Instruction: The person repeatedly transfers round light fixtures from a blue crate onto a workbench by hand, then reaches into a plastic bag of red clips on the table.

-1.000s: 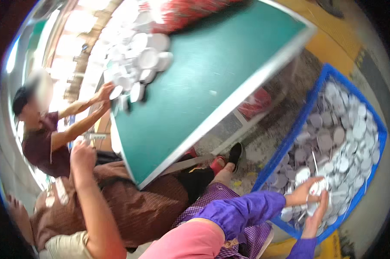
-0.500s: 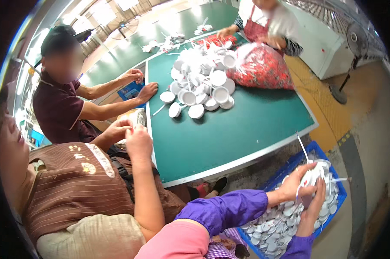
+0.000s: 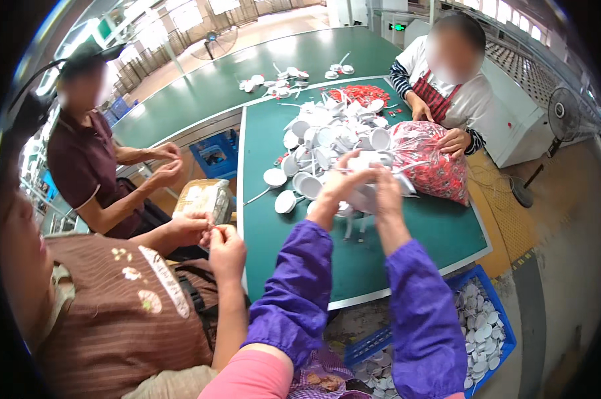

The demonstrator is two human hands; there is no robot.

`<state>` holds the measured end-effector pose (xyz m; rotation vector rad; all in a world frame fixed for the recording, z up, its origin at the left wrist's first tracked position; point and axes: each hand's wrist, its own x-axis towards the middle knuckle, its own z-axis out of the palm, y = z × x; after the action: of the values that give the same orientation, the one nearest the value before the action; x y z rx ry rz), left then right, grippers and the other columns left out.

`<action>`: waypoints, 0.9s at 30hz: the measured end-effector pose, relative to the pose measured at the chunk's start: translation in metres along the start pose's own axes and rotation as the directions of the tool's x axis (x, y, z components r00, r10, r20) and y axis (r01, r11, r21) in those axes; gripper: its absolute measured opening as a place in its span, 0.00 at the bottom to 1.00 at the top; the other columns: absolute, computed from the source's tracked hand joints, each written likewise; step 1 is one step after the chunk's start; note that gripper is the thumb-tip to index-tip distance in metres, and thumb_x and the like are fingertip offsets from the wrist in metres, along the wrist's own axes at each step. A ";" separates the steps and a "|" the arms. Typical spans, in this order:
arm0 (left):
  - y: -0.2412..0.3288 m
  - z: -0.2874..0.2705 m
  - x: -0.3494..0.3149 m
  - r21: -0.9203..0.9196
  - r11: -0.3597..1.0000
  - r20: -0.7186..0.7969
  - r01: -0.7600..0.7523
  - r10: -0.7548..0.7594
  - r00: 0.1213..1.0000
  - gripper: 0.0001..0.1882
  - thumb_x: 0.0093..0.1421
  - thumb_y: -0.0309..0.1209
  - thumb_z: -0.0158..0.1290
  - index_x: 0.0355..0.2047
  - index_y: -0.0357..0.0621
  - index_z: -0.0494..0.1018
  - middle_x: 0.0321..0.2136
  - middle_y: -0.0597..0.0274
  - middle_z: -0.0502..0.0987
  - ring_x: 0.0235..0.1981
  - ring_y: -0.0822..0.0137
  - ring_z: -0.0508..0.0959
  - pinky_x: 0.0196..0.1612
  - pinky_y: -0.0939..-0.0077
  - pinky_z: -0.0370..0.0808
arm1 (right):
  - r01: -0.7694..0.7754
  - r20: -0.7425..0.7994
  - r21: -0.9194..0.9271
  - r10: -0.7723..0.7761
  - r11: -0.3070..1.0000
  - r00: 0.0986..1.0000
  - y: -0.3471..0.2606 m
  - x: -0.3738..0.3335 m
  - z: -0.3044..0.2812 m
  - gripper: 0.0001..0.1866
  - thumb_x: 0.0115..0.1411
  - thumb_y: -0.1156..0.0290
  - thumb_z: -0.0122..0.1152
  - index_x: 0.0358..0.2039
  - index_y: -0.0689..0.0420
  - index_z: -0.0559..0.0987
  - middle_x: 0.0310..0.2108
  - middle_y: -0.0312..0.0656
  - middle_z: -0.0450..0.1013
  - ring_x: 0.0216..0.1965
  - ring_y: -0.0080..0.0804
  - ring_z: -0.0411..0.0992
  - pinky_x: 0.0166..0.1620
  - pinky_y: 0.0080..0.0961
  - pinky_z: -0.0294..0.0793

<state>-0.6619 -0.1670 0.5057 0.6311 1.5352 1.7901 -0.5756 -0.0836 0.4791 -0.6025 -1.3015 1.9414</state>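
Up from the blue crate (image 3: 497,307) to above the table (image 3: 274,246) come both hands, left hand (image 3: 342,186) and right hand (image 3: 389,201) part-open, cupping white discs (image 3: 363,198) between them; light, stiff, probably slippery pieces, best squeezed from both sides, thin strips dangling below, a white pile (image 3: 307,133) just beyond.

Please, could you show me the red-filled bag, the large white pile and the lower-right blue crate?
Bag (image 3: 428,165): head view, middle of its side.
White pile (image 3: 325,137): head view, near its centre.
Crate (image 3: 502,311): head view, right rim.
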 end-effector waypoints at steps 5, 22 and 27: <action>-0.025 -0.047 0.021 0.037 0.997 -0.161 0.071 -0.064 0.985 0.41 0.44 0.36 0.63 0.58 0.47 0.57 0.43 0.57 0.73 0.38 0.68 0.75 0.38 0.75 0.73 | -0.087 -0.107 -0.066 0.079 0.994 0.991 0.054 0.031 0.030 0.28 0.53 0.56 0.60 0.48 0.65 0.71 0.44 0.48 0.70 0.45 0.32 0.68 0.47 0.26 0.65; -0.121 -0.136 0.079 0.919 0.393 -0.162 0.005 0.367 0.916 0.43 0.44 0.59 0.56 0.49 0.33 0.66 0.51 0.40 0.65 0.55 0.50 0.63 0.56 0.64 0.60 | 0.318 0.373 -0.894 0.130 0.316 0.919 0.006 0.041 -0.038 0.29 0.51 0.50 0.57 0.49 0.53 0.69 0.41 0.55 0.71 0.45 0.48 0.69 0.48 0.40 0.67; -0.094 -0.151 0.089 0.855 0.497 -0.181 0.150 0.015 0.983 0.56 0.38 0.55 0.63 0.60 0.38 0.49 0.57 0.41 0.55 0.57 0.56 0.60 0.52 0.68 0.65 | 0.365 0.267 -0.658 -0.249 0.659 0.931 -0.034 -0.020 -0.132 0.27 0.50 0.64 0.62 0.51 0.56 0.68 0.40 0.53 0.71 0.37 0.40 0.72 0.39 0.30 0.71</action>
<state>-0.8137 -0.1902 0.3793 0.8632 2.5564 0.8730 -0.4592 -0.0130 0.4604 -0.5326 -2.1183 1.1805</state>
